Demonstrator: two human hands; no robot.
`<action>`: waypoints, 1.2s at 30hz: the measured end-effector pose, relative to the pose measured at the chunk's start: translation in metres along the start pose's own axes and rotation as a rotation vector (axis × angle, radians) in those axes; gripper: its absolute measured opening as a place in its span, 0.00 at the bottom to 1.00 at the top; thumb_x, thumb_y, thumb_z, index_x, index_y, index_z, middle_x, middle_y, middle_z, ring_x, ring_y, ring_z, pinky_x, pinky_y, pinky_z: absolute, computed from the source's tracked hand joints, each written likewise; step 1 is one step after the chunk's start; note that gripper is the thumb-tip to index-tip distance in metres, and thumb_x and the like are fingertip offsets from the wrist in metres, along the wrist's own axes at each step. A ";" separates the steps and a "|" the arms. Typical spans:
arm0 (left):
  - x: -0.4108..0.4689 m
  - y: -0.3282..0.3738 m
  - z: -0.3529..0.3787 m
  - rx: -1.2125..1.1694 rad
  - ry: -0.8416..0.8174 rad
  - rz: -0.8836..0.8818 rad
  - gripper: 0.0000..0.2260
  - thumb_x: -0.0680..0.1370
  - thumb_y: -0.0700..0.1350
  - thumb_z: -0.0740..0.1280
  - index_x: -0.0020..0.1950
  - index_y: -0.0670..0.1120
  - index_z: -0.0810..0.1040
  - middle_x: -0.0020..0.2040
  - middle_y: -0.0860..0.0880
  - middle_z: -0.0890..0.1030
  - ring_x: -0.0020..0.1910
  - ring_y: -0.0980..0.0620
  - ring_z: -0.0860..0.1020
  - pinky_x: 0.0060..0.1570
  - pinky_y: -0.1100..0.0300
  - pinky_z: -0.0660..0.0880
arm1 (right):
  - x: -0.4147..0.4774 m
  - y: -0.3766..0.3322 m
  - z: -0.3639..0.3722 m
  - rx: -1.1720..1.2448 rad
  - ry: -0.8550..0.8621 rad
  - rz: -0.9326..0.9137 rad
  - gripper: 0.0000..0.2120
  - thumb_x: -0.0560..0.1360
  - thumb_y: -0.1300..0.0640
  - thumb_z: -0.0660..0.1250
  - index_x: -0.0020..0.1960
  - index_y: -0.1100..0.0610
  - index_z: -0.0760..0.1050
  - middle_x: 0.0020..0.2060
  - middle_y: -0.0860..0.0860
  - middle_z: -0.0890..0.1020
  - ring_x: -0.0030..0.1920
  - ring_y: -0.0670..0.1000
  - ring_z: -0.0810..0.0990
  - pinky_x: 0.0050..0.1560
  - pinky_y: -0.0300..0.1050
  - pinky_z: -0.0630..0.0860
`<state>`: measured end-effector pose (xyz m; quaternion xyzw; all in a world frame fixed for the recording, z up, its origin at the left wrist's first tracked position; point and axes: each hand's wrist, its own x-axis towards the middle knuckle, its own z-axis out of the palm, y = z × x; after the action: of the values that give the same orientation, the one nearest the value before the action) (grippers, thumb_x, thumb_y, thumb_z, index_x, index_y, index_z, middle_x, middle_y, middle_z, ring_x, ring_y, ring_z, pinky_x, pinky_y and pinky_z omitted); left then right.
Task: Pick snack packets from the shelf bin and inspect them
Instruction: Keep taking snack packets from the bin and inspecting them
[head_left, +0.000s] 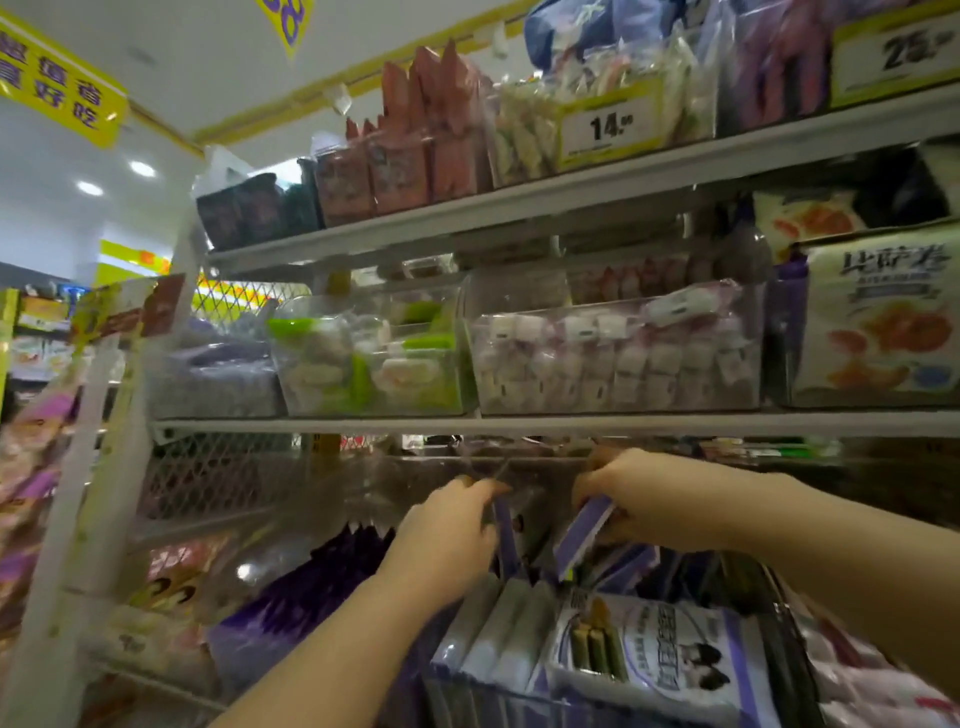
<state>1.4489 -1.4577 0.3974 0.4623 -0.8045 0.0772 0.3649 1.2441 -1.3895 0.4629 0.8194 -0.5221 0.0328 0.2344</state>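
Shop shelves crowded with snacks face you, and in the clear bin your left hand pinches the top of a standing purple packet while your right hand grips a second packet, tilted up from the row, likely for reading.

The slim purple-and-white snack packets you handled were smooth, glossy plastic film. The clear rectangular bin above was shiny, transparent hard plastic. The white shelf rail and white diamond-mesh side panel looked like matt painted metal.
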 end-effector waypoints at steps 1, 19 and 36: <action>0.008 -0.001 0.005 0.052 -0.032 0.004 0.22 0.78 0.46 0.61 0.71 0.59 0.67 0.66 0.51 0.73 0.63 0.46 0.74 0.61 0.48 0.73 | 0.005 0.002 -0.001 -0.011 -0.041 0.000 0.13 0.78 0.53 0.65 0.62 0.48 0.73 0.58 0.48 0.75 0.55 0.49 0.75 0.53 0.42 0.74; 0.062 -0.007 0.034 0.330 -0.265 -0.024 0.16 0.79 0.55 0.61 0.68 0.60 0.73 0.65 0.49 0.77 0.67 0.45 0.71 0.68 0.47 0.60 | 0.088 0.003 0.021 -0.128 -0.268 0.056 0.15 0.75 0.51 0.66 0.60 0.53 0.76 0.51 0.51 0.79 0.47 0.51 0.75 0.45 0.43 0.73; 0.019 -0.030 0.032 -0.233 0.296 0.020 0.22 0.78 0.46 0.68 0.71 0.58 0.71 0.47 0.55 0.69 0.42 0.57 0.70 0.37 0.76 0.67 | 0.091 -0.008 0.047 -0.178 -0.415 0.040 0.16 0.79 0.60 0.62 0.66 0.58 0.72 0.60 0.56 0.78 0.58 0.57 0.77 0.56 0.47 0.73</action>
<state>1.4505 -1.5023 0.3805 0.3924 -0.7502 0.0544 0.5293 1.2832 -1.4829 0.4457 0.7741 -0.5760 -0.1779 0.1930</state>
